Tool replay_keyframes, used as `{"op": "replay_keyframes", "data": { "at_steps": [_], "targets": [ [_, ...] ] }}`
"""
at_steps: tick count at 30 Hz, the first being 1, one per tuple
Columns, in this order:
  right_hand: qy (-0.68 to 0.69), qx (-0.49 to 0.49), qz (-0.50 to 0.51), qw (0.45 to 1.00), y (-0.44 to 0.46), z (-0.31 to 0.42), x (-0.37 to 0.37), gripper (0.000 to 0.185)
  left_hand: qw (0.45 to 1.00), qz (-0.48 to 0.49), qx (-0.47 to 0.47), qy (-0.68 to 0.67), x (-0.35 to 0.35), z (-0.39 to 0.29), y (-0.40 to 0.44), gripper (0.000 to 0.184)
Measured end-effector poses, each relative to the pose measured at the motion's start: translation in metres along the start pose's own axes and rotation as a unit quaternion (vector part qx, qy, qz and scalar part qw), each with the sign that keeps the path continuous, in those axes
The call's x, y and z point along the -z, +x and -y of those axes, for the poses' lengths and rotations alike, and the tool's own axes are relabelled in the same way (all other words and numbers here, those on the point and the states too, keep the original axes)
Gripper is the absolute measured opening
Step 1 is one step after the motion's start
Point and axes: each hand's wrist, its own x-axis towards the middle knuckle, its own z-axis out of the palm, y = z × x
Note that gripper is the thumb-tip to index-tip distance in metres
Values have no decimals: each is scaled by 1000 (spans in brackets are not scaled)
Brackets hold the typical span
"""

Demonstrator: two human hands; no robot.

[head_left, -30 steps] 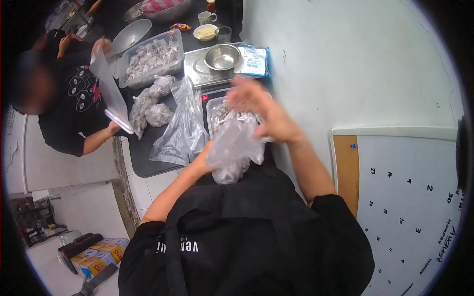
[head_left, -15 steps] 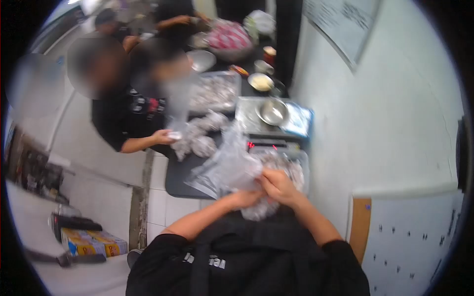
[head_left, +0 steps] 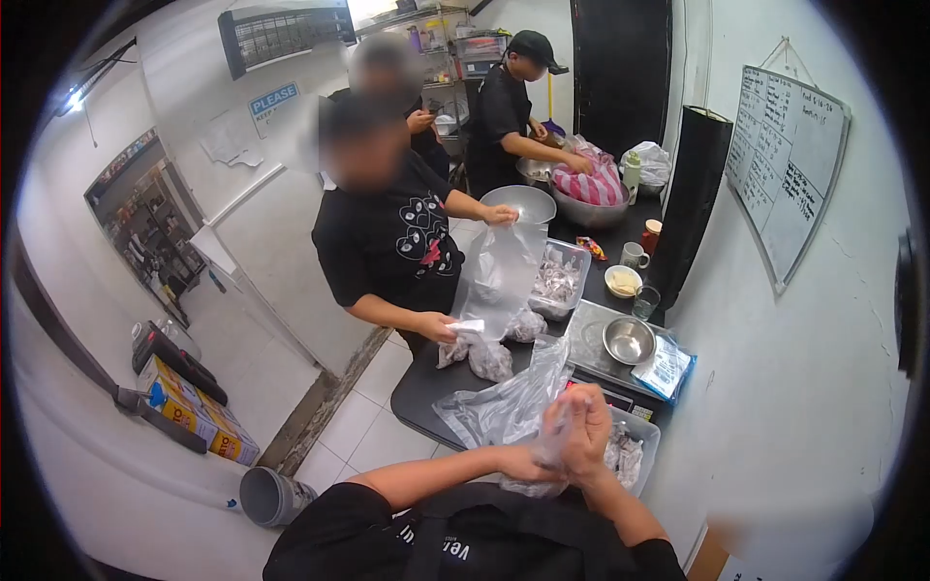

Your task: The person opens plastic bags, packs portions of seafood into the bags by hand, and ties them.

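My left hand (head_left: 531, 463) is wrapped round a filled clear plastic bag (head_left: 535, 487) close to my apron. Just above it, my right hand (head_left: 587, 436) is closed on the gathered top of the same bag. To the right sits a clear tub (head_left: 635, 450) of small wrapped pieces, partly hidden by my right hand. Empty-looking plastic bags (head_left: 499, 402) lie on the dark table (head_left: 418, 392) beyond my left hand. Filled bags (head_left: 489, 358) rest behind them. A steel bowl (head_left: 629, 341) stands on a metal scale platform (head_left: 588, 334).
Across the table a co-worker (head_left: 387, 232) holds a clear plastic sheet or bag. Two other people stand farther back. A second tub (head_left: 560, 281), a large bowl with red-striped cloth (head_left: 586, 208), a mug (head_left: 635, 256) and a glass (head_left: 646, 303) are on the table.
My right hand has come from open beside the bag to closed on its top. The view has swung up and left, showing more of the room.
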Motion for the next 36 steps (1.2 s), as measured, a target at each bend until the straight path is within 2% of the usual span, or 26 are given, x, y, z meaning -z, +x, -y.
{"op": "replay_keyframes", "data": {
  "at_steps": [2, 4, 6, 7, 9, 10, 11, 12, 13, 14, 16, 17, 18, 19, 20, 22, 23, 25, 26, 28, 31, 32, 33, 34, 36],
  "targets": [
    [-23, -13, 9, 1000, 7, 1, 3, 26, 999, 8, -20, -45, -4, -3, 0, 30],
    [-47, -26, 17, 998, 17, 2, 8, 31, 997, -76, -12, 15, -7, -4, -5, 32],
    [4, 43, 130, 991, 26, 6, 16, 58, 994, -105, -8, -42, -7, 0, -4, 31],
    [1, 40, 130, 991, 32, 14, 21, 58, 987, -131, -3, -97, -7, 3, -2, 30],
    [24, 79, 145, 986, 39, 32, 30, 95, 978, -165, 14, -126, -6, 8, -4, 29],
    [23, 78, 145, 986, 37, 29, 44, 95, 968, -201, 31, -150, -5, 12, -5, 28],
    [-101, 50, 178, 978, 33, 22, 62, 103, 968, -230, -5, -99, -7, 23, -5, 25],
    [-225, 19, 208, 952, 28, 13, 73, 112, 968, -231, -6, -103, -7, 22, -4, 25],
    [-319, 39, 228, 919, 22, 6, 72, 98, 968, -224, 16, -115, -5, 18, -3, 25],
    [-321, 35, 229, 918, 14, -5, 67, 98, 967, -216, 38, -127, -5, 15, -1, 25],
    [-204, -153, 120, 959, -1, -23, 53, 63, 970, -222, 41, -93, -9, 16, 4, 24],
    [-205, -158, 119, 959, -4, -18, 49, 63, 975, -203, 6, -90, -11, 22, 9, 23],
    [-172, -201, 43, 963, -1, -4, 41, 44, 979, -183, -30, -83, -11, 21, 14, 24],
    [-139, -240, -32, 960, 1, 5, 37, 33, 979, -181, -31, -84, -13, 19, 17, 24],
    [-141, -238, -34, 960, 1, 2, 39, 33, 979, -188, -36, -63, -14, 16, 19, 25],
    [-126, -105, -81, 983, 1, -9, 42, 37, 979, -195, -43, -44, -16, 17, 23, 27],
    [-127, -104, -80, 983, 2, -10, 43, 37, 983, -179, -25, -15, -16, 24, 25, 25],
    [-235, 50, -45, 970, 3, -7, 39, 35, 986, -165, -5, 12, -12, 18, 25, 23],
    [-234, 46, -43, 970, 3, -3, 34, 35, 989, -142, -29, -6, -12, 16, 24, 29],
    [-255, 109, -53, 959, 9, 7, 25, 35, 992, -116, -53, -22, -7, 9, 23, 35],
    [-259, 65, -30, 963, 7, 6, 25, 40, 993, -107, -42, 4, -9, 5, 23, 30],
    [-259, 63, -29, 963, 7, 4, 25, 40, 985, -149, -75, 49, -10, 2, 24, 26],
    [-256, 104, -27, 961, 9, 1, 25, 39, 971, -192, -107, 95, -9, -2, 24, 23],
    [-253, 145, -25, 956, 10, -1, 25, 37, 971, -194, -105, 95, -8, -7, 23, 23],
    [-263, 151, -34, 952, 12, -1, 23, 36, 978, -182, -86, 47, -7, -15, 21, 20]
  ]
}}
